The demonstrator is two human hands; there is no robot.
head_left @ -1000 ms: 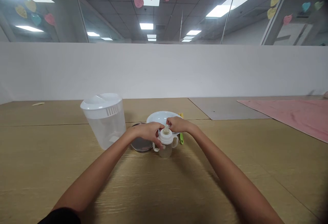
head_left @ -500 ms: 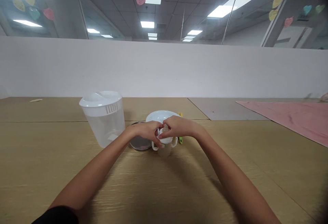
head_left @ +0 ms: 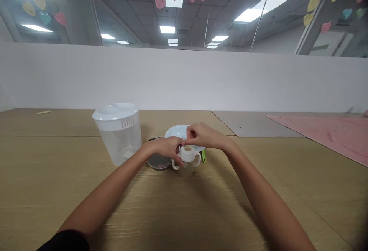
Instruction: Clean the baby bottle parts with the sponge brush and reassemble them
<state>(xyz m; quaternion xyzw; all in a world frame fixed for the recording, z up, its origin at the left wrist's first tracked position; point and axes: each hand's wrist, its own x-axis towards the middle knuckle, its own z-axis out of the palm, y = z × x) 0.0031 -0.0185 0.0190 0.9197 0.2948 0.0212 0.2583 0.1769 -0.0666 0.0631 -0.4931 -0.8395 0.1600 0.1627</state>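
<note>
A baby bottle (head_left: 186,166) with a white collar, two white side handles and a clear body stands upright on the table. My left hand (head_left: 169,148) grips its left side near the collar, thumb in front. Just above the top of the bottle is my right hand (head_left: 198,136), its fingers pinched together; whether something small is between them cannot be made out. Behind the hands lies a white plate (head_left: 176,130), partly covered by them. A round metal dish (head_left: 158,161) rests left of the bottle, partly under my left wrist.
A clear bucket with a white lid (head_left: 117,132) stands to the left. A green-handled utensil (head_left: 204,156) lies right of the bottle. At the far right is a pink cloth (head_left: 324,130), and a thin pale piece (head_left: 44,112) lies far left. A white wall runs behind.
My right hand has risen off the bottle's top and its fingers have closed into a pinch. My left hand has kept its hold. The view has shifted slightly.
</note>
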